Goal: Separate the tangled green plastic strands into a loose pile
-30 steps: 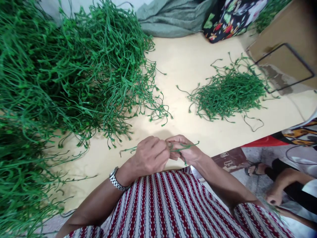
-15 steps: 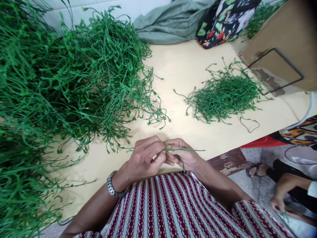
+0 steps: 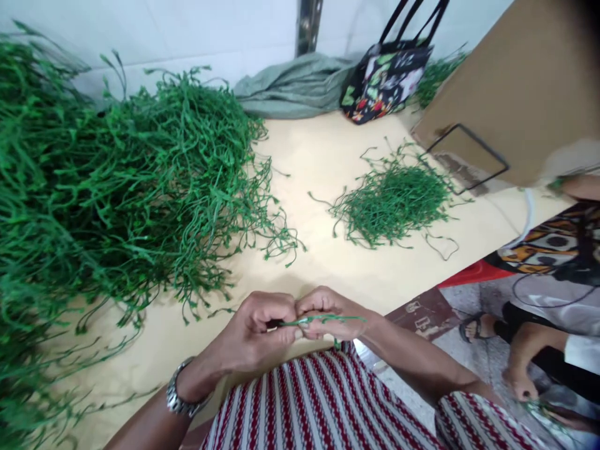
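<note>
Left hand (image 3: 255,337) and right hand (image 3: 330,307): fingers pinching green stems (image 3: 347,318) by the surface's near edge (image 3: 206,315) — probably light, bendy; best held mid-length.

Cream table (image 3: 300,150) beside white wall (image 3: 225,31)

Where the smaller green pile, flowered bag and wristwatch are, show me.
Smaller green pile (image 3: 396,201), head view: its dense middle.
Flowered bag (image 3: 387,82), head view: its printed side.
Wristwatch (image 3: 173,395), head view: its metal band.

The left hand (image 3: 248,334) has turned, thumb straightened toward three o'clock. The view has tilted up: straps (image 3: 392,21) of the bag (image 3: 389,81) show at one, a post (image 3: 307,28) at twelve.
</note>
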Motion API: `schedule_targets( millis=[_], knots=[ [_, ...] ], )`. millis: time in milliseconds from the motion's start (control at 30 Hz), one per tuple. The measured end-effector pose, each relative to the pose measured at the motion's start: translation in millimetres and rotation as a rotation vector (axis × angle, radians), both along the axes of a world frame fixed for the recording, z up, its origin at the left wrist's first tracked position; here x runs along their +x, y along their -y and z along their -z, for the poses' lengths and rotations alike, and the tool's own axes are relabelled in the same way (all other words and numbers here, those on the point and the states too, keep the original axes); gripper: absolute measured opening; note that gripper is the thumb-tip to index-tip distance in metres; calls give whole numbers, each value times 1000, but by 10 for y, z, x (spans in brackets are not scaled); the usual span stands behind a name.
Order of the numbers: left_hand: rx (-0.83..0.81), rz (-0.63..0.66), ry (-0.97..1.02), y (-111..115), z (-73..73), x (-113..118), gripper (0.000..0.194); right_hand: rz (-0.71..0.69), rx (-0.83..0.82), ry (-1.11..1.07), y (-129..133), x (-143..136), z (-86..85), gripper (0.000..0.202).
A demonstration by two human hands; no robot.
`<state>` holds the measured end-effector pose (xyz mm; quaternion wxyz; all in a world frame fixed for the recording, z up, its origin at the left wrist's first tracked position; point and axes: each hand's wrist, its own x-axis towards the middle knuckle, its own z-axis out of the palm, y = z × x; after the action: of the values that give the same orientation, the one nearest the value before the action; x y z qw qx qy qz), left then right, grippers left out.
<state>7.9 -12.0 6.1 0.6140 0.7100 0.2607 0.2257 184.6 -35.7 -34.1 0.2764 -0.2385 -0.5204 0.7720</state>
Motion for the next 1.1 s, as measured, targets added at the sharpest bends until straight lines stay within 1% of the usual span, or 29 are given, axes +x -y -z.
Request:
schedule_targets(
  millis=[100, 133, 200, 233, 267, 300, 333, 367, 400, 467, 533, 567, 600, 633, 667, 700, 733, 767, 800, 833, 900, 933, 967, 1000, 1033, 1100],
  knots=[
    [-11, -73, 68, 44, 64, 37, 22, 101, -184, -123, 25, -97, 51, 41],
    [3, -98, 82, 62, 92, 46, 22, 132, -236, -183, 36, -134, 65, 40],
    [36, -189, 99, 94, 146, 49, 28, 160, -314, -350, 62, -185, 73, 41],
    [36, -245, 100, 103, 168, 41, 31, 164, -326, -431, 71, -188, 62, 42],
    [21, -297, 94, 106, 185, 27, 33, 170, -303, -491, 73, -168, 39, 43],
    [-9, -332, 84, 102, 196, 8, 34, 200, -244, -505, 64, -123, 7, 43],
    [-46, -337, 74, 89, 202, -13, 33, 261, -149, -456, 40, -51, -36, 42],
    [-83, -311, 63, 68, 203, -33, 31, 359, -22, -335, -2, 48, -86, 40],
    [-114, -278, 55, 39, 202, -49, 29, 485, 126, -160, -60, 169, -141, 37],
    [-178, -270, 40, -36, 198, -62, 28, 767, 451, 279, -222, 464, -253, 30],
    [-262, -351, 33, -116, 194, -38, 30, 1022, 766, 751, -415, 790, -331, 26],
    [-313, -404, 39, -150, 190, -14, 31, 1108, 911, 977, -510, 949, -342, 26],
    [-365, -450, 53, -177, 185, 13, 31, 1157, 1008, 1199, -597, 1096, -329, 25],
    [-412, -481, 79, -197, 178, 40, 31, 1168, 1043, 1394, -673, 1227, -290, 25],
    [-463, -504, 103, -211, 171, 62, 29, 1107, 1044, 1549, -733, 1337, -232, 24],
    [-513, -524, 127, -222, 164, 79, 28, 1018, 1028, 1657, -777, 1424, -163, 23],
    [-563, -528, 154, -231, 159, 86, 26, 940, 997, 1720, -804, 1488, -96, 23],
    [-601, -542, 187, -240, 155, 86, 24, 895, 975, 1743, -814, 1529, -42, 23],
    [-629, -558, 204, -248, 153, 79, 24, 890, 969, 1740, -811, 1546, -11, 24],
    [-646, -572, 215, -253, 151, 69, 23, 920, 980, 1715, -794, 1538, -8, 25],
    [-652, -591, 225, -257, 150, 48, 22, 1023, 1055, 1597, -726, 1431, -76, 26],
    [-644, -592, 231, -255, 151, 43, 22, 1052, 1099, 1496, -677, 1327, -133, 25],
    [-632, -591, 240, -249, 152, 43, 21, 1035, 1131, 1364, -621, 1190, -191, 25],
    [-613, -590, 252, -242, 153, 48, 21, 977, 1146, 1216, -562, 1025, -242, 24],
    [-589, -589, 264, -232, 154, 59, 21, 865, 1134, 1048, -503, 842, -280, 22],
    [-533, -597, 272, -209, 155, 88, 22, 584, 1058, 785, -398, 472, -303, 22]
  ],
)
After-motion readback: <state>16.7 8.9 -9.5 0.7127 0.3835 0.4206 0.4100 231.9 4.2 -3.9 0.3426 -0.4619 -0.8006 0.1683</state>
